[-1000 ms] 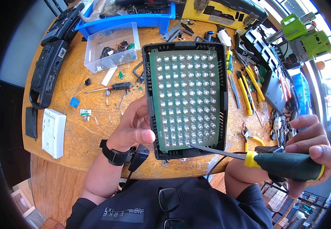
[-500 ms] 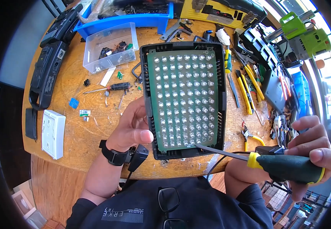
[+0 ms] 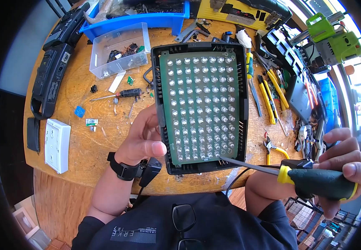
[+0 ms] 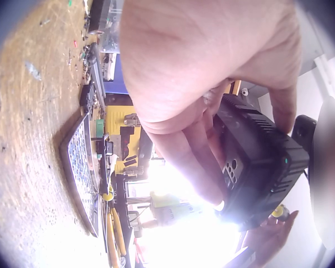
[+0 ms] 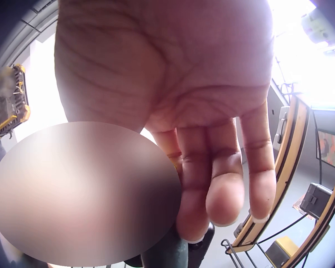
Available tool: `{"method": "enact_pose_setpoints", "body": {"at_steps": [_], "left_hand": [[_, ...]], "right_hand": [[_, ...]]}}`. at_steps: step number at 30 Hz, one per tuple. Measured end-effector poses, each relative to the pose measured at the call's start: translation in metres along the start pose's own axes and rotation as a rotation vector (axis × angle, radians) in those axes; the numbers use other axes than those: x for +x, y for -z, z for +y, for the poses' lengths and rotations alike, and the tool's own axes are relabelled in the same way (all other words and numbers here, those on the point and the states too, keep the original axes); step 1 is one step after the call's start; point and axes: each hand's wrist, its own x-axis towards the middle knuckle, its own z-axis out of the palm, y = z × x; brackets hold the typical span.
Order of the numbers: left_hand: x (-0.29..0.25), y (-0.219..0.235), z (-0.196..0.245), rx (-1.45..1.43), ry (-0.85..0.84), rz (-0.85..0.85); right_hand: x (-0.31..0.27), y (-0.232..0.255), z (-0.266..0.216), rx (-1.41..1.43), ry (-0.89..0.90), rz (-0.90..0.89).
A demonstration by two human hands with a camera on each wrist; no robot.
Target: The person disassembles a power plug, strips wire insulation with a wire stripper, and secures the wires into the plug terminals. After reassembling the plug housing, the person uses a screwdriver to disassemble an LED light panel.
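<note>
My left hand point(image 3: 141, 141) grips the left side of a black plastic housing point(image 3: 160, 108), thumb on its front edge and fingers behind. A green circuit board point(image 3: 170, 137) with rows of clear LEDs sits inside, facing up at the head camera. My right hand point(image 3: 343, 156) holds a screwdriver point(image 3: 322, 183) by the end of its dark green and yellow handle. Its shaft points left, the tip at the board's lower edge beside the bottom LED row. In the left wrist view, the housing point(image 4: 262, 162) shows its vented outer side, with fingers point(image 4: 198, 162) along it.
On the wooden bench point(image 3: 84, 141) lie a smaller screwdriver point(image 3: 128, 93), a white plastic cover point(image 3: 57, 146) and small scraps. A clear bin point(image 3: 120, 52) and a blue tray point(image 3: 138, 21) stand behind. Yellow-handled pliers point(image 3: 268, 100) and cutters point(image 3: 272, 150) lie to the right.
The screwdriver tip has slid a little to the right along the board's lower edge, the right hand shifting slightly right with it. The left hand keeps its hold on the housing.
</note>
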Motion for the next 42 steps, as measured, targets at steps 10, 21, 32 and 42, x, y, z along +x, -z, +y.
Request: {"method": "enact_pose_setpoints", "body": {"at_steps": [10, 21, 32, 42], "left_hand": [[-0.001, -0.002, -0.002, -0.026, -0.021, 0.022], [-0.001, -0.001, 0.002, 0.009, 0.027, 0.014], [-0.003, 0.001, -0.002, -0.018, -0.005, 0.022], [-0.007, 0.003, -0.001, -0.056, 0.023, 0.008]], "right_hand": [[-0.003, 0.01, -0.004, -0.002, -0.037, -0.01], [-0.005, 0.007, -0.005, -0.018, -0.046, 0.006], [0.004, -0.003, 0.023, 0.115, 0.372, 0.309], [0.001, 0.009, 0.025, -0.045, 0.348, 0.218]]}}
